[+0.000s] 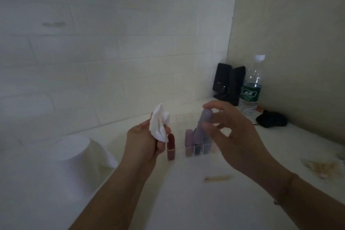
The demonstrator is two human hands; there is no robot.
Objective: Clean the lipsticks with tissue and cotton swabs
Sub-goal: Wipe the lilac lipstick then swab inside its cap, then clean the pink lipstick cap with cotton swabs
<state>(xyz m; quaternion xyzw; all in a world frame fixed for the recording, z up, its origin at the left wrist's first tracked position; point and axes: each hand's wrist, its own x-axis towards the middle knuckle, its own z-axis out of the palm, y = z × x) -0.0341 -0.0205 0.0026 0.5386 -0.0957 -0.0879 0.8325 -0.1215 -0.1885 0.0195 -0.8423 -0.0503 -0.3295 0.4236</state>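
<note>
1. Standing upright in a clear organizer point(198, 150) on the white bench point(186, 201), the lavender lipstick point(202, 127) is a smooth, rounded tube with its long axis near vertical and its domed top pointing up, leaning slightly right.
2. A shorter mauve lipstick point(189, 139) stands beside it on the left, in the same organizer.
3. A dark red lipstick point(171, 146) stands upright on the bench, just left of the organizer, cap end up.
4. The right hand point(229, 132) has its grip half closed around the upper part of the lavender lipstick, forefinger on the tip and thumb at its side; blur hides how firm the hold is.
5. The left hand point(147, 144) has its grip closed on a crumpled white tissue point(158, 127), which sticks up above the fist, just left of the red lipstick.
6. A used cotton swab point(218, 177) lies flat on the bench, near the right forearm.
</note>
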